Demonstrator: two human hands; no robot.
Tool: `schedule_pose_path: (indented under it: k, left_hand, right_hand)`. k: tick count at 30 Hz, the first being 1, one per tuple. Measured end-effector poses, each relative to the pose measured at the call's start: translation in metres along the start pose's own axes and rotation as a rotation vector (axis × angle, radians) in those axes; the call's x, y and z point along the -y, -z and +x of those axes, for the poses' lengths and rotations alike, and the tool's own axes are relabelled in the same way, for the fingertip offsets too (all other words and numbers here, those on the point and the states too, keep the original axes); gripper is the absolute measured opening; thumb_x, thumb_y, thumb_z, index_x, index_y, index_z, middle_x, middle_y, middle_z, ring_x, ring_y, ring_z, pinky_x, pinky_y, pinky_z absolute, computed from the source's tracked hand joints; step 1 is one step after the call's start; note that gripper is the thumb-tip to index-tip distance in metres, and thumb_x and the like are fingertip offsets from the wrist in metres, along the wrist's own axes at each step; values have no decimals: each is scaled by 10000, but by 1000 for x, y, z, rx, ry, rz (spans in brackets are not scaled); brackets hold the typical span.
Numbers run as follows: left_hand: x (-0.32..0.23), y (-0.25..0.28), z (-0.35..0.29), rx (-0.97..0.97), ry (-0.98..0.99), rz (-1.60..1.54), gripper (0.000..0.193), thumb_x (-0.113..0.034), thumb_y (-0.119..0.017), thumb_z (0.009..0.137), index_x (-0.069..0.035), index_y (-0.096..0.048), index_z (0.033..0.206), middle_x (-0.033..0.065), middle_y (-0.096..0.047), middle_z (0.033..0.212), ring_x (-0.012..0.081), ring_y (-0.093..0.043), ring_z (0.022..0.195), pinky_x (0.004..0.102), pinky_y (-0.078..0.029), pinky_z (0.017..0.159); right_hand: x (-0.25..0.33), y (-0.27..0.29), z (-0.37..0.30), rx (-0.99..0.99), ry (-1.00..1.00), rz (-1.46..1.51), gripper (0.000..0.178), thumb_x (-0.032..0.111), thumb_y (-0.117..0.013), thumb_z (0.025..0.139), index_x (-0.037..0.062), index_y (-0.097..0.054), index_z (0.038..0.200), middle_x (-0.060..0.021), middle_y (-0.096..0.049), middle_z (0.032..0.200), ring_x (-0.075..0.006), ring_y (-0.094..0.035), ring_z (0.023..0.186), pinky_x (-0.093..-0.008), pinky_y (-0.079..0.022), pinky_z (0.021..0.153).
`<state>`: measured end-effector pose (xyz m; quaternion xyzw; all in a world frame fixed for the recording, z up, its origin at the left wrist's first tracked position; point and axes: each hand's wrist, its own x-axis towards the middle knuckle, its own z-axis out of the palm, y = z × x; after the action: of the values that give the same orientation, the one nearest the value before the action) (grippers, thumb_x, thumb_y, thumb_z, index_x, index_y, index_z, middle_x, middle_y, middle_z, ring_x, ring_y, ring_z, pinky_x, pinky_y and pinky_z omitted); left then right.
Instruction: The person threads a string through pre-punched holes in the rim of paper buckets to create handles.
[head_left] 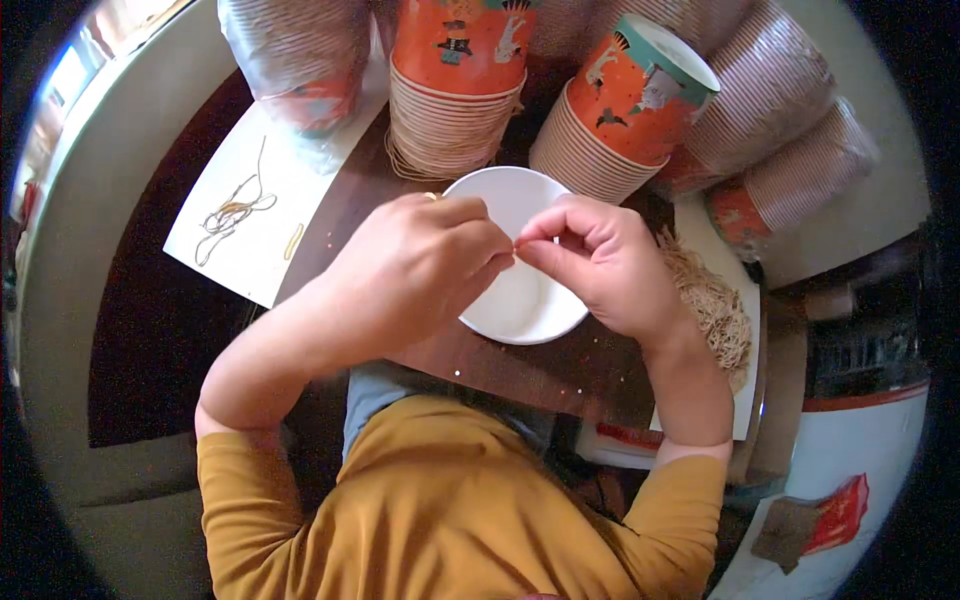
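Head view: the left hand (425, 250) and right hand (612, 258) met above the white cup (520, 315), whose round mouth lay just below their fingertips, about equally near both. Each hand had thumb and forefinger pinched together (anything between them was too small to tell). The cup stood on the table (550, 375), open upward; nothing could be made out inside, though the hands hid part. Beyond it were two nested orange stacks, the left stack (458, 70) ringed with string loops (400, 165), the right stack (605, 120) leaning.
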<state>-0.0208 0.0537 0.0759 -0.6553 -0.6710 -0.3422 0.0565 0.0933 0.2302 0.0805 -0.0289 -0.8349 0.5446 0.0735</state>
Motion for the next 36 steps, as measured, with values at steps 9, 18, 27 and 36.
schedule_pose_path:
  k: [9, 18, 27, 36]
  left_hand:
    - [-17, -73, -83, -497, 180, -54, 324, -21, -768, 672, -48, -629, 963, 89, -610, 842, 222, -585, 679, 310, -485, 579]
    - [-14, -105, -88, -649, 238, -103, 339, -80, -806, 673, -64, -591, 936, 86, -622, 876, 218, -597, 701, 310, -506, 582]
    - [-13, -110, -83, -691, 222, -99, 296, -87, -803, 670, -81, -614, 898, 64, -621, 863, 214, -593, 687, 317, -488, 586]
    - [-13, -110, -80, -694, 210, -99, 284, -92, -798, 677, -76, -617, 894, 70, -627, 862, 222, -601, 697, 323, -482, 594]
  right_hand:
    - [-22, 14, 14, 554, -284, -88, 124, 150, -616, 886, 32, -602, 918, 35, -588, 827, -48, -512, 777, -223, -436, 698]
    - [-29, 3, 30, 714, -333, -162, 138, 164, -608, 891, 31, -590, 922, 29, -582, 849, -48, -504, 801, -224, -431, 727]
    - [-30, 0, 33, 767, -370, -134, 131, 164, -601, 893, 35, -579, 896, 44, -563, 838, -45, -490, 798, -220, -428, 723]
    - [-24, -7, 30, 793, -356, -115, 135, 168, -604, 889, 34, -585, 886, 41, -567, 812, -49, -493, 764, -218, -429, 683]
